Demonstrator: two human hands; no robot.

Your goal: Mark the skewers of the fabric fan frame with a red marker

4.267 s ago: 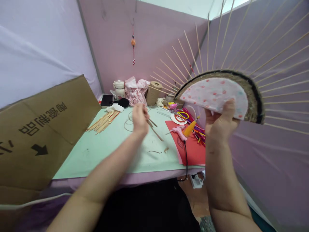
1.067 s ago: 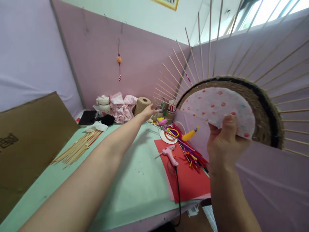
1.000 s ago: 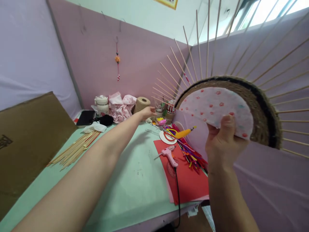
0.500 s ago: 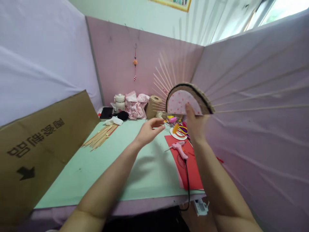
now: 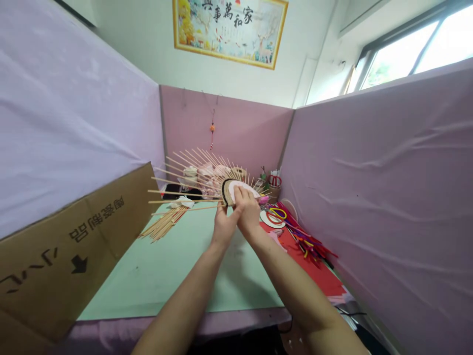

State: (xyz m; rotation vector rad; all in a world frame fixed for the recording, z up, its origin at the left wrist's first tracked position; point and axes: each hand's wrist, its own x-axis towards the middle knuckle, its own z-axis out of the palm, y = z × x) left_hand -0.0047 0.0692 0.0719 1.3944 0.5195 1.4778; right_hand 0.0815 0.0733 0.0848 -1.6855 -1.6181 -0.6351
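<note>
A half-round fan piece (image 5: 228, 191) with a pale patterned centre, a black rim and long thin sticks spreading from its curved edge is held above the table. My left hand (image 5: 224, 226) grips its lower left end from below, fingers partly hidden behind it. Across its pale face lies my right hand (image 5: 247, 209), thumb near my left hand and fingers pressed on the surface. The sticks point left and up, over a bundle of loose sticks (image 5: 166, 223) on the green tabletop (image 5: 170, 276).
A cardboard sheet (image 5: 99, 227) leans along the left side. Red paper (image 5: 314, 271), a partly hidden pink glue gun (image 5: 277, 239), scissors (image 5: 277, 213) and coloured pipe cleaners (image 5: 306, 239) lie at the right. Pink-patterned cloth and a container (image 5: 274, 191) stand behind.
The fan piece has moved left and lower, its sticks now leaning left. My left hand, apart and empty before, has taken hold of it. The view has tilted up and turned right.
</note>
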